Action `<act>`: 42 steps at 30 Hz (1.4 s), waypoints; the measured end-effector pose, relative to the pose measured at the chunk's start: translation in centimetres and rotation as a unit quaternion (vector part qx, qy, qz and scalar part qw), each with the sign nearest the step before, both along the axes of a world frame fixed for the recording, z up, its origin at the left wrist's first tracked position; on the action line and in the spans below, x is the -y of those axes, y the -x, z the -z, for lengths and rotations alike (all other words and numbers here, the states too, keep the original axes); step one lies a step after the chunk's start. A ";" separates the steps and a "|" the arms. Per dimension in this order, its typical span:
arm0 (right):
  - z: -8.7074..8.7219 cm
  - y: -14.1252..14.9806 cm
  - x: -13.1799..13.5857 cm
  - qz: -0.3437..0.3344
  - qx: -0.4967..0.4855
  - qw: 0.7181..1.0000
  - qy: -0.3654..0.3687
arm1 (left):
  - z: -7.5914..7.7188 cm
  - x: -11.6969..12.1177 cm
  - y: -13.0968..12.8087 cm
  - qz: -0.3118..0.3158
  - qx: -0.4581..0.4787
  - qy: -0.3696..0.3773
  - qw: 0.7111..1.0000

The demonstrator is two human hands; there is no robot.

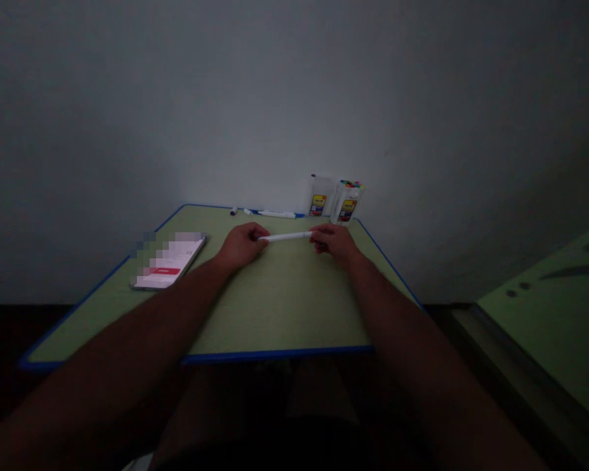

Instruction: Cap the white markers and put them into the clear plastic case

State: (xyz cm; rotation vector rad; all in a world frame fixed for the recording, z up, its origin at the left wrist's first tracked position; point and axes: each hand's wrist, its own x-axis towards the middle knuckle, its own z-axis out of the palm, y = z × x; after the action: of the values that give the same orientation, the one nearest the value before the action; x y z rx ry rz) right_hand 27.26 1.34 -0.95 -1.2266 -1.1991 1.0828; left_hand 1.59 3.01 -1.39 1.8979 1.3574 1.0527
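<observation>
A white marker pen (287, 236) is held level above the table, one end in each hand. My left hand (244, 243) pinches its left end between thumb and fingers. At the other end, the fingers of my right hand (336, 241) are closed around the tip. Behind the hands, along the table's back edge, lie another white marker (277, 214), a small white cap (248, 211) and a dark cap (233, 210). Two clear marker cases stand beyond my right hand: one case (319, 199) looks nearly bare inside, the other case (347, 201) is filled with coloured markers.
The pale green table (285, 314) has a blue rim and stands against a grey wall (275, 98). A tablet or large phone (169, 261) with a lit screen lies at the left. A green panel (559, 294) is at the far right.
</observation>
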 end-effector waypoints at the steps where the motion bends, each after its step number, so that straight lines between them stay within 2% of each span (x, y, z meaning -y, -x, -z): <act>1: 0.0 0.0 0.0 0.001 -0.003 1.000 0.000 | 0.0 -0.1 0.0 -0.001 -0.009 -0.008 1.000; 8: -0.3 -0.3 -0.2 0.059 -0.032 0.998 -0.019 | 0.4 -0.5 0.6 0.028 -0.107 -0.058 0.992; 11: -0.5 -0.5 -0.3 0.097 -0.039 0.994 -0.031 | 0.8 -0.8 0.9 0.053 -0.213 -0.095 0.971; 16: -1.2 -0.7 -0.1 0.151 -0.046 0.986 -0.054 | 1.0 -1.1 1.0 0.080 -0.359 -0.067 0.927; 19: -1.7 -0.9 -0.1 0.180 -0.055 0.980 -0.066 | 1.0 -0.9 1.0 0.102 -0.390 -0.058 0.913; 25: -3.2 -1.2 -0.6 0.237 -0.061 0.966 -0.084 | 0.7 -0.7 0.8 0.105 -0.404 -0.044 0.908; 30: -6.2 -2.0 -1.9 0.261 -0.035 0.958 -0.111 | 0.6 -0.6 0.5 0.097 -0.423 -0.043 0.900; 38: -13.8 -4.0 -4.9 0.340 0.027 0.922 -0.183 | 0.5 -0.5 0.4 0.090 -0.419 -0.035 0.903; 42: -15.7 -4.3 -6.5 0.366 0.070 0.906 -0.198 | 0.5 -0.4 0.4 0.089 -0.416 -0.035 0.904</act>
State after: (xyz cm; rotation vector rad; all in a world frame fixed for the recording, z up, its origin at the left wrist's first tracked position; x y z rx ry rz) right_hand 31.56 7.82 14.80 -1.2781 -0.8734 0.1805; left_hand 1.24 3.43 -1.93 2.6115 1.5203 0.1600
